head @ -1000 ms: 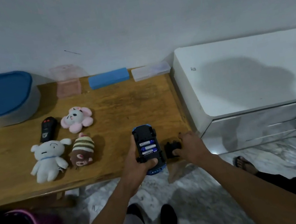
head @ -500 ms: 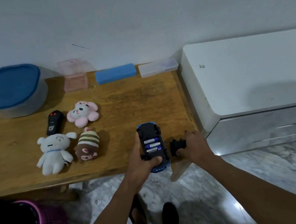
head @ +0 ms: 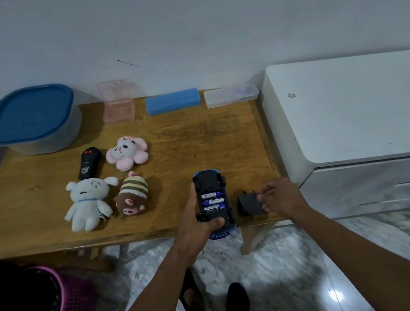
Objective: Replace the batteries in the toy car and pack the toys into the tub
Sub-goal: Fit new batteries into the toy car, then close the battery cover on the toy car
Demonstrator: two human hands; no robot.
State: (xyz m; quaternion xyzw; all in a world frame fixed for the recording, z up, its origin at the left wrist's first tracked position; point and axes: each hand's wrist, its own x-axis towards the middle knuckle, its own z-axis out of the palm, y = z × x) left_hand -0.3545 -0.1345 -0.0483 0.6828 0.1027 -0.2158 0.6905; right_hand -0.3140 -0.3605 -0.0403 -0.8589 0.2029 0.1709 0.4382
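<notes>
We hold the toy car (head: 207, 179) belly-up at the near edge of the table (head: 196, 140). Left hand (head: 196, 226) grips it: thumb up its left side, fingers curled round the rear end. Compartment is open, with three batteries (head: 212, 202) seated crosswise.

Right hand (head: 281, 195) pinches the black battery cover (head: 249, 203) just right of the car. Cover and car are apart. We can't tell if the cover rests on the table or is lifted.

Tub (head: 43, 143) sits at the far left corner, blue lid on. In front of it are the black remote (head: 89, 163) and pink flower plush (head: 127, 153). Nearer us are the white plush (head: 89, 202) and striped plush (head: 131, 198). All are on the wood, outside the tub.

Along the wall are a pink box (head: 118, 112), blue case (head: 172, 101) and clear case (head: 230, 94). White cabinet (head: 351, 105) is at right and purple basket (head: 70, 297) on the floor at left.
</notes>
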